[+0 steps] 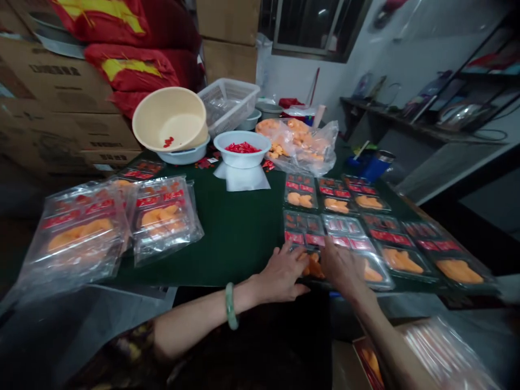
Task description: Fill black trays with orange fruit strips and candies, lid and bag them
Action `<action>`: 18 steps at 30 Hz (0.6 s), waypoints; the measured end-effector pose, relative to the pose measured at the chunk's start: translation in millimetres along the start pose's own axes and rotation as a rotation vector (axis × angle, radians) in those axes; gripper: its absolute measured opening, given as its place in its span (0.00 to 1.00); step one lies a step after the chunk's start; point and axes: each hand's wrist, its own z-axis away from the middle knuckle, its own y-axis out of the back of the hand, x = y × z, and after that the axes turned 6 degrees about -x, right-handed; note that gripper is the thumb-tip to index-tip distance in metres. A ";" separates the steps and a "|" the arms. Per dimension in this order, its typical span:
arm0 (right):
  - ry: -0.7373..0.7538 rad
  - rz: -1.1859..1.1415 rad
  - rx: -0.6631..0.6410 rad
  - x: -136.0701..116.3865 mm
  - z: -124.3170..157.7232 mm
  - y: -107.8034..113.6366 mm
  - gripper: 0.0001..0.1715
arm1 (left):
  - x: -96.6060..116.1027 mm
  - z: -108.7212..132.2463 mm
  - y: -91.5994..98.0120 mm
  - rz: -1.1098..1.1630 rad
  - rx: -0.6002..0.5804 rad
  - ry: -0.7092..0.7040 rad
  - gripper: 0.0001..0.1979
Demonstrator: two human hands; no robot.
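Observation:
My left hand point(280, 273), with a green bangle point(231, 306) on its wrist, has its fingers spread against the left edge of a clear plastic tray point(313, 265) of orange pieces. My right hand point(339, 265) lies over the same tray, and its fingertips are hidden. Rows of similar black-and-red trays point(390, 254) with orange contents spread to the right on the green table top point(231, 244). Bagged trays point(162, 216) lie in stacks to the left.
A white bowl of red pieces point(241, 147) and a beige bowl point(168, 119) stand at the table's back, near a plastic bag of orange pieces point(296, 146). Cardboard boxes point(52, 81) and red sacks point(130, 67) rise behind. A blue container point(371, 165) stands back right.

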 end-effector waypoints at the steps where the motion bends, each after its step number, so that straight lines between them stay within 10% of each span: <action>1: 0.011 -0.007 -0.017 -2.8 3.1 -2.4 0.16 | -2.2 -5.0 -3.8 -0.043 -0.039 -0.004 0.27; 5: 0.002 -0.229 0.004 -21.1 7.0 -13.2 0.20 | -20.1 5.0 -6.7 -0.075 -0.047 0.044 0.26; 12: -0.076 -1.586 -0.238 -68.0 -19.5 -30.3 0.19 | -53.4 75.3 14.9 0.080 0.165 0.148 0.26; 18: 0.026 -1.672 -0.293 -82.3 -38.9 -24.5 0.15 | -41.6 83.9 25.9 0.056 0.134 0.167 0.31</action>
